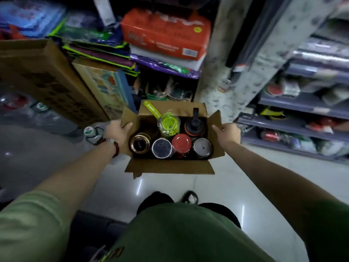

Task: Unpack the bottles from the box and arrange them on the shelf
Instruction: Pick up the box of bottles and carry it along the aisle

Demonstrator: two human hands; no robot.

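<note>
Both arms are out, and the cardboard box (171, 140) is held between them above the shiny floor (217, 186), flaps open. The left hand (118, 132) is curled over the left flap, thumb on the inside and fingers hidden behind the cardboard, so it is closed on the box edge. The right hand (227, 136) does the same on the right flap, gripping the cardboard with nothing else in it. A hand on each side looks like the way to keep the load level, since the bottles stand upright and loose inside.

And what a load: along the near row a gold-topped bottle (140, 145) at the left, then a dark-lidded bottle (162, 148), a red-lidded bottle (181, 143) and a grey-lidded bottle (202, 147) at the right. Behind them, a lime-green bottle (168, 124) in clear wrap with its strap thrown up against the far wall, and a black bottle (194, 125) with a carry loop. The far left corner looks empty, though it is dark in there.

Nothing has reached the shelf yet by the look of it. The shelves (294, 110) run along the right, already crowded with blurred packets. To the left, tall cartons (51, 80) lean near stacked goods. My guess: the box gets set down near those shelves first, freeing a hand for unpacking.
</note>
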